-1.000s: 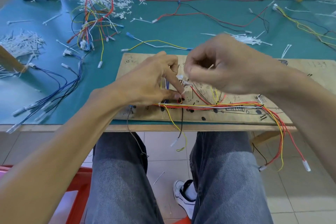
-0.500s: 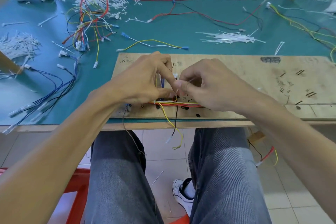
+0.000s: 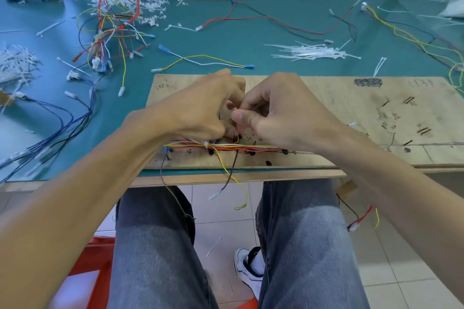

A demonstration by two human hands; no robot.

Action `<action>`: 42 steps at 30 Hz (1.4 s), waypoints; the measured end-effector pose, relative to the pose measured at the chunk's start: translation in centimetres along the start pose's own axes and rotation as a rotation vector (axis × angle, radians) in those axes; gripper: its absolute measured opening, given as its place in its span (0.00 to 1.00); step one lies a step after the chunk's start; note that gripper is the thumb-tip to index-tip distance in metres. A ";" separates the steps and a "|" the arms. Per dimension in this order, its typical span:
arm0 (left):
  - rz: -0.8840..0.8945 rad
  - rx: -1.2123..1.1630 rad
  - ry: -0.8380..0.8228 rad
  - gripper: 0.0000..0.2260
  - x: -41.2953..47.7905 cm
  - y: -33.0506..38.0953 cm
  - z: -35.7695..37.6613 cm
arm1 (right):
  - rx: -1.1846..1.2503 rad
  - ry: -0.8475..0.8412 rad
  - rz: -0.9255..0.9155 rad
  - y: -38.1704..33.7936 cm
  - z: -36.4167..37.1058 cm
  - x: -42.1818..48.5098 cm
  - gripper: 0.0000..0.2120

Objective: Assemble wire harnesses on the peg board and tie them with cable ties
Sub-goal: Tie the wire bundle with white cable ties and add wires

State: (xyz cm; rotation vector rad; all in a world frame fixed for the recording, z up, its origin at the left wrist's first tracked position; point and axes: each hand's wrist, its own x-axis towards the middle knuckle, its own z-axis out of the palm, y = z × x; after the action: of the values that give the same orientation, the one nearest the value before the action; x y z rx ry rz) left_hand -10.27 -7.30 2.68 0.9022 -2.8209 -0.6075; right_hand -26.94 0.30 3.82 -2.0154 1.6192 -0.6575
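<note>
Both hands are working just above the wire harness [image 3: 251,146], which is lying along the near edge of the peg board [image 3: 339,108], one white cable tie [image 3: 206,144] already cinching it to the left of the hands. The right hand [image 3: 286,118] is pinching a small white piece [image 3: 234,109], its fingers [image 3: 239,116] closing together on it. The left hand [image 3: 200,110] is curling in against the same spot, and whether its fingers are clamping anything cannot be told. Yellow and dark leads [image 3: 232,178] are hanging off the board's front edge. The green surface [image 3: 226,40] is carrying a heap of spare cable ties [image 3: 313,52], a coloured wire tangle [image 3: 113,25] and blue wires [image 3: 62,128]. A red stool [image 3: 90,261] is standing on the tiled floor [image 3: 406,271] below.
</note>
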 end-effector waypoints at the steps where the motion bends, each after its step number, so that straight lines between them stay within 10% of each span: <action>1: 0.008 -0.046 -0.023 0.09 0.1 -0.1 -0.3 | -0.121 0.002 -0.046 -0.2 -0.2 0.1 0.12; 7: 0.003 -0.045 0.026 0.23 0.6 0.3 -0.5 | -0.241 0.002 -0.156 -0.4 -0.7 0.6 0.11; 19: 0.013 0.068 -0.054 0.07 0.6 0.3 -0.2 | 0.058 0.005 -0.068 2.0 -0.7 -0.2 0.14; 26: 0.002 -0.083 0.001 0.14 -1.0 -0.2 -0.4 | -0.122 0.425 0.280 12.8 -8.5 4.5 0.08; 42: -0.126 -0.121 0.240 0.16 -3.1 2.5 0.5 | -0.559 -0.041 0.206 16.2 -10.7 10.3 0.06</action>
State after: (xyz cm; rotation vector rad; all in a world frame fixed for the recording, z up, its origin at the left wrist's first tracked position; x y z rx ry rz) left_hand -9.16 -3.47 3.23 1.0581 -2.5029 -0.6310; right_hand -43.88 -13.57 2.71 -2.1557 2.1201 -0.0852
